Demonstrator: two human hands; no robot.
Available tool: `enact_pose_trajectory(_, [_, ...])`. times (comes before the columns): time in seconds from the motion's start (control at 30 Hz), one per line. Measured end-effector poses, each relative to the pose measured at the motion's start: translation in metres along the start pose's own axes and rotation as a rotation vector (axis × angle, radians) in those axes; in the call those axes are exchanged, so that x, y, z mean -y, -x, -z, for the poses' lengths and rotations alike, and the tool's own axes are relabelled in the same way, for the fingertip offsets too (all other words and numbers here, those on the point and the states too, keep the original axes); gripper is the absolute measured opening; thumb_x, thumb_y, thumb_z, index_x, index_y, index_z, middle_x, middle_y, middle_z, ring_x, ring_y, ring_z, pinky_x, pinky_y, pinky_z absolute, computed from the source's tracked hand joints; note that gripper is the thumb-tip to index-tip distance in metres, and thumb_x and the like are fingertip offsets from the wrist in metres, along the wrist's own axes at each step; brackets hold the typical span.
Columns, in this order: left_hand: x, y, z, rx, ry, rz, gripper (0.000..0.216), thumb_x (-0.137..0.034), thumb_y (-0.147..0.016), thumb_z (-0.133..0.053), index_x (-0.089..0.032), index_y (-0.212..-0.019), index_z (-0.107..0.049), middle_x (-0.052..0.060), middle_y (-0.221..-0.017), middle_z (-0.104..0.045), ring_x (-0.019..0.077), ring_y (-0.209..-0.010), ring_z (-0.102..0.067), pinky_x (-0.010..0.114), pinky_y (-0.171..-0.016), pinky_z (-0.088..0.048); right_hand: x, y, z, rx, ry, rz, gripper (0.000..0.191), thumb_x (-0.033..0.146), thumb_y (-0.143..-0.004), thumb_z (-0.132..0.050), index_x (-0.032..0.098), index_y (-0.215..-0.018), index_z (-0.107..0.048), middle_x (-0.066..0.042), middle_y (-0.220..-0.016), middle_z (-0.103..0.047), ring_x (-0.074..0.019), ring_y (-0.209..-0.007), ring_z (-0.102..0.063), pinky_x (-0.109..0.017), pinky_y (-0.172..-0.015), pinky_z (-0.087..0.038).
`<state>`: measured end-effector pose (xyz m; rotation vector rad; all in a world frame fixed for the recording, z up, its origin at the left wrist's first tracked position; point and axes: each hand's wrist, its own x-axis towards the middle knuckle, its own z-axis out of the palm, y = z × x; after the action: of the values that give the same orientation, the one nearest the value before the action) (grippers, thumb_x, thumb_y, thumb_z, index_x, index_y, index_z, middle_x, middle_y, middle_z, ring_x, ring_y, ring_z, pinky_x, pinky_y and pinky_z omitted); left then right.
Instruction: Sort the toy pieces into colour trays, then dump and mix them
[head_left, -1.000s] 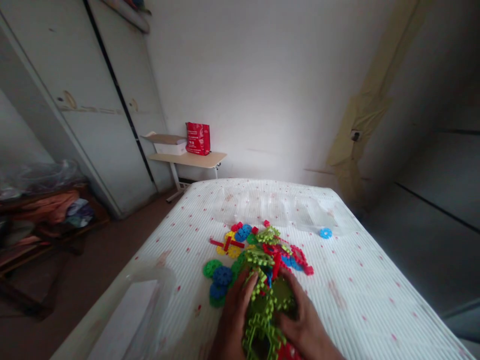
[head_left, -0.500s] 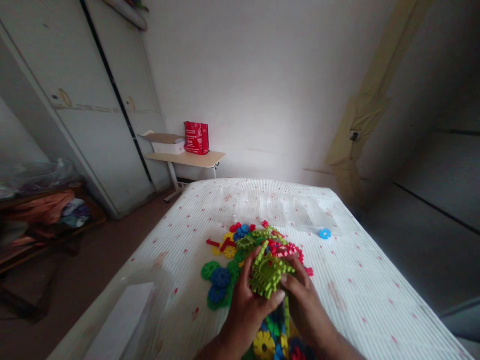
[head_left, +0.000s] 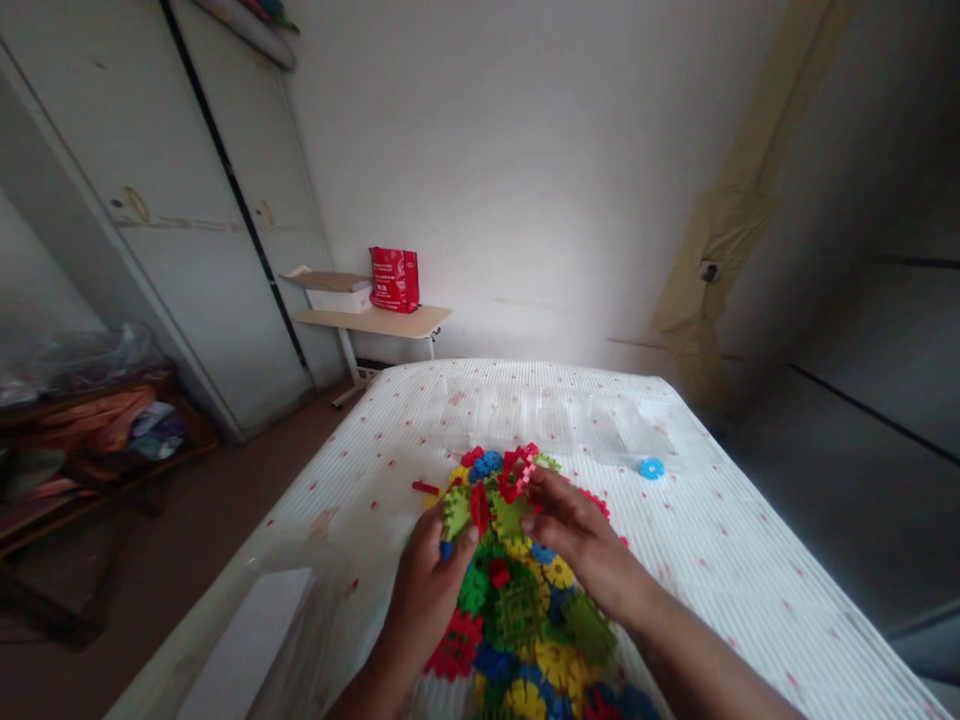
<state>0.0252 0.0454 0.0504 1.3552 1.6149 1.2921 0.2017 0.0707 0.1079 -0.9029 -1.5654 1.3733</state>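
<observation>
Over the pile, my left hand (head_left: 424,565) is closed on a lime-green toothed building piece (head_left: 455,515), gripping it between thumb and fingers. My right hand (head_left: 581,535) is closed at the edge of a second lime-green toothed building piece (head_left: 510,517), its thumb against it. Its fingers reach past a red toothed piece (head_left: 514,473). Between the two green pieces a narrow red piece (head_left: 479,508) stands edge-on; whether they are all joined is unclear. Below the hands lie a red toothed square (head_left: 455,645), yellow notched discs (head_left: 553,660) and a dark-green lattice piece (head_left: 517,612).
Clear plastic trays (head_left: 540,420) lie across the back of the striped table cover (head_left: 720,560). A blue disc (head_left: 652,468) sits apart at right. At front left, a white paper (head_left: 247,640) rests in a clear container. A red bag (head_left: 394,280) stands on a small table behind.
The lime-green block held by both hands has gone from between them. My hands are farther apart, the left shifted leftward, with flat green and red pieces between them. More of the pile shows below.
</observation>
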Motion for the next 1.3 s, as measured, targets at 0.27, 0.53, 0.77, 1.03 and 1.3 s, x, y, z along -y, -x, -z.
enact_pose_trajectory(0.27, [0.039,-0.003,0.011,-0.106,-0.578,-0.228,0.056,-0.044,-0.078,-0.049,-0.016,-0.127,-0.044,0.013,-0.129,-0.047,0.0278,-0.121,-0.040,0.046,-0.101,-0.032,-0.050,0.011,0.084,-0.193,0.934,0.012,0.033,0.040,-0.078,-0.054,0.019,-0.102,-0.062,-0.010,-0.105,-0.063,-0.0270,-0.096,-0.058,-0.042,-0.087,-0.043])
enact_pose_trajectory(0.53, [0.041,-0.007,-0.011,-0.013,-0.542,-0.187,0.054,-0.046,-0.082,-0.044,-0.015,-0.126,-0.045,0.013,-0.122,-0.055,0.0255,-0.116,-0.047,0.042,-0.098,-0.036,-0.096,0.006,0.069,-0.199,1.128,0.022,0.048,0.049,-0.082,-0.046,0.019,-0.119,-0.052,-0.012,-0.109,-0.060,-0.0295,-0.101,-0.052,-0.047,-0.086,-0.041])
enact_pose_trajectory(0.77, [0.025,-0.005,-0.035,-0.008,-0.269,-0.049,0.050,-0.047,-0.082,-0.042,-0.013,-0.117,-0.052,0.014,-0.113,-0.058,0.0255,-0.110,-0.051,0.039,-0.096,-0.037,-0.094,-0.002,0.014,-0.190,0.784,0.171,0.053,0.039,-0.080,-0.052,0.019,-0.128,-0.042,-0.011,-0.111,-0.055,-0.0265,-0.102,-0.052,-0.042,-0.090,-0.042])
enact_pose_trajectory(1.03, [0.004,-0.001,-0.051,0.018,0.352,0.201,0.044,-0.048,-0.081,-0.048,-0.024,-0.117,-0.053,0.006,-0.125,-0.056,0.0227,-0.119,-0.047,0.036,-0.099,-0.036,-0.095,-0.001,-0.006,-0.164,0.150,0.025,0.056,0.034,-0.076,-0.061,0.024,-0.127,-0.041,-0.006,-0.124,-0.053,-0.0235,-0.115,-0.047,-0.041,-0.099,-0.036])
enact_pose_trajectory(1.3, [-0.018,0.002,-0.056,0.104,0.990,0.489,0.045,-0.048,-0.076,-0.056,-0.019,-0.111,-0.058,0.006,-0.096,-0.070,0.0198,-0.085,-0.067,0.033,-0.076,-0.052,-0.064,0.001,-0.010,-0.121,-0.301,-0.104,0.074,0.019,-0.060,-0.072,0.025,-0.126,-0.039,-0.003,-0.118,-0.058,-0.0225,-0.101,-0.057,-0.040,-0.088,-0.045])
